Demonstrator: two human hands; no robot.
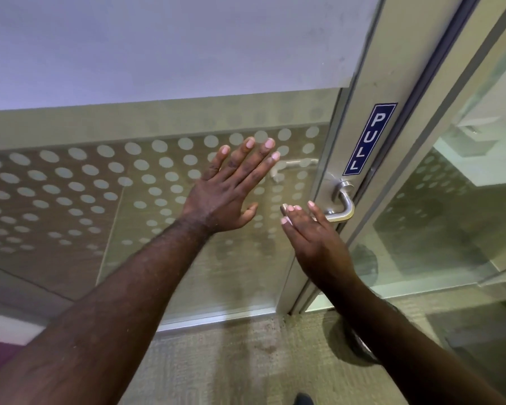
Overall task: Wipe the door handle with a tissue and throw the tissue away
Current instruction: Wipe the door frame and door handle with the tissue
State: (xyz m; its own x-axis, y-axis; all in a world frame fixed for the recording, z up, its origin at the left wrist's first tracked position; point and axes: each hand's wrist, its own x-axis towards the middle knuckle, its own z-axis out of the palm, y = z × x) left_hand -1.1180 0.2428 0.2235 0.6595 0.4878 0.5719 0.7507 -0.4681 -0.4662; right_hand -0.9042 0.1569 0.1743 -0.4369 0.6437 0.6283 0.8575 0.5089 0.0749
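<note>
A brushed-metal lever door handle is mounted on the metal frame of a glass door, just under a blue PULL sign. My right hand is stretched out flat with its fingers apart, fingertips just left of and in front of the lever's free end, hiding part of it. My left hand is raised flat in front of the dotted glass, fingers spread, to the left of the handle. Neither hand holds anything. No tissue is in view.
The glass panel has frosted dots and a white band above. A second glass pane stands to the right of the door frame. Carpet covers the floor below. A dark shoe tip shows at the bottom edge.
</note>
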